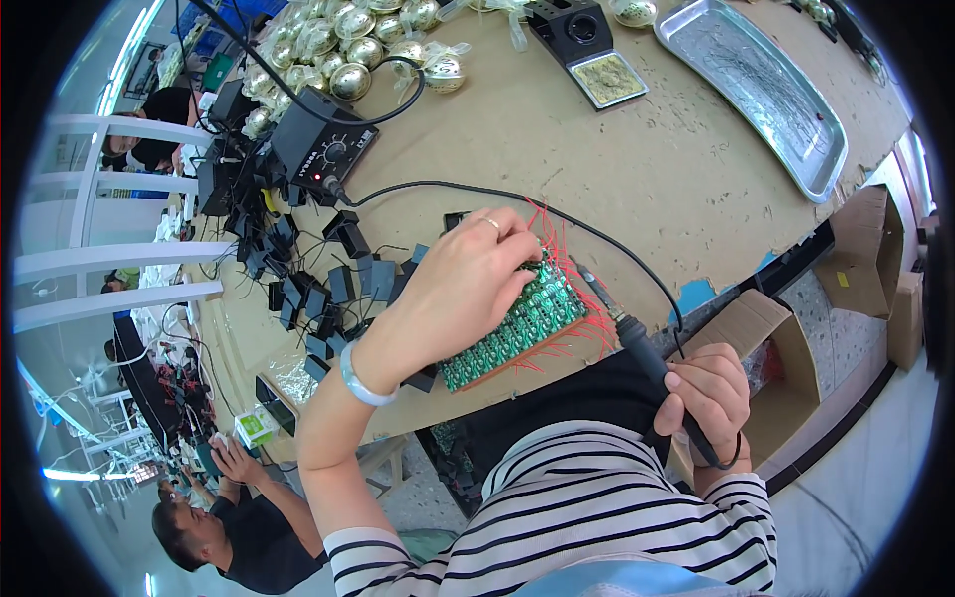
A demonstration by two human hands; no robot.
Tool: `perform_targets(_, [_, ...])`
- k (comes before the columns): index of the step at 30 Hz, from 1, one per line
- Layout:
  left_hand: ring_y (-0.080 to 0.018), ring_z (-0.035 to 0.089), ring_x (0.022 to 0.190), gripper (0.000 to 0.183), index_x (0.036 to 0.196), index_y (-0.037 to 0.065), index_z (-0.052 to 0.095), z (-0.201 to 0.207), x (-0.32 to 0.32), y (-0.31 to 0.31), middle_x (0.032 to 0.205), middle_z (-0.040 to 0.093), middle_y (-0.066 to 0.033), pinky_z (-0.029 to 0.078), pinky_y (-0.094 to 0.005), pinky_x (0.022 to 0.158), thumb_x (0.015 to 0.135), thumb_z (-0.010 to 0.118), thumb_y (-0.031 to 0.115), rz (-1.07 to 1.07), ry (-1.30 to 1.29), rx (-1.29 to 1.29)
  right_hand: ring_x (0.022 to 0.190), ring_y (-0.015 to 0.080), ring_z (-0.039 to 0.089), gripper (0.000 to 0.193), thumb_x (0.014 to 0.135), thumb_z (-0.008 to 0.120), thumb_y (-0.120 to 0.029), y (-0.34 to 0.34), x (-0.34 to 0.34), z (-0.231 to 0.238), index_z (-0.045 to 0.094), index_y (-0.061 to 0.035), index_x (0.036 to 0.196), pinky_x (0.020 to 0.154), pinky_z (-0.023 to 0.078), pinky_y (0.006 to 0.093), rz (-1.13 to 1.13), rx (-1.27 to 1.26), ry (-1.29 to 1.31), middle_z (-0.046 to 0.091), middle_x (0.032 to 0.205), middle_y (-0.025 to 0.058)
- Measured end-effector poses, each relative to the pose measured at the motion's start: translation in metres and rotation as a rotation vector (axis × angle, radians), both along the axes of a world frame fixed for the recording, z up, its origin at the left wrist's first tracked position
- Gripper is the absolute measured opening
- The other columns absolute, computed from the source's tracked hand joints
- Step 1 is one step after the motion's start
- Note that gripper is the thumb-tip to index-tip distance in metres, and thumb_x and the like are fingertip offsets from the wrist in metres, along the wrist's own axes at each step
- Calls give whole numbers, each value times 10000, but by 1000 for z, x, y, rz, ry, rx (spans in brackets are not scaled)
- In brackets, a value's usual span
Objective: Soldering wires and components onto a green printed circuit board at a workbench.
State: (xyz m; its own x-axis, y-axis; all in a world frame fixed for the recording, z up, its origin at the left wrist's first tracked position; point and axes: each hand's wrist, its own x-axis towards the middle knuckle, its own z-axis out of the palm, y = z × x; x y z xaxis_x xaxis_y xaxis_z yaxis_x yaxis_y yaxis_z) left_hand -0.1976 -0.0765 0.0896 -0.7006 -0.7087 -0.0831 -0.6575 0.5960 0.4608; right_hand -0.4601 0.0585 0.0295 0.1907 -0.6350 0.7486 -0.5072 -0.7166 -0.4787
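My right hand [708, 393] is wrapped round the dark handle of a soldering iron [642, 343]. Its tip points up and left, toward the far right corner of a green circuit board panel [527, 323]. Rows of small parts cover the panel, and thin red wires [597, 323] stick out along its edges. Over the panel's far left part lies my left hand [477, 274], fingers bent and drawn together near the far edge. Whatever sits between those fingertips is hidden. A light bangle rings the left wrist.
Black box-shaped parts with leads [343, 284] crowd the left. Behind them stands a soldering station [318, 144], its cable arching across the table to the iron. Round gold-coloured pieces [348, 80], an iron stand [577, 40] and a metal tray [826, 164] lie farther off. Cardboard boxes [796, 348] stand right.
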Motion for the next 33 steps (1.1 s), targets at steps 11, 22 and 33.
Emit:
perform_targets(11, [-211,650,978,278,1160,-16,675,1,144,89,1126,665,-122,514,-304,875,882,674,-40,824,269,-234,586,260,574,115,937,571,-90,5,13,6,584,12,885,546,472,396,-59,50,-26,621,749,124])
perform_targets(22, [-304,641,856,98,970,24,686,-25,131,70,910,691,-117,522,-364,788,882,711,61,556,60,-378,657,248,624,92,888,647,-74,10,44,25,619,-1,936,600,540,385,54,37,49,661,826,98])
perform_targets(33, [-195,525,583,324,1114,25,682,-15,112,143,844,575,-71,429,-299,516,849,792,177,376,85,-487,633,224,628,123,877,683,-83,16,52,21,634,4,950,566,528,341,247,112,78,670,809,89])
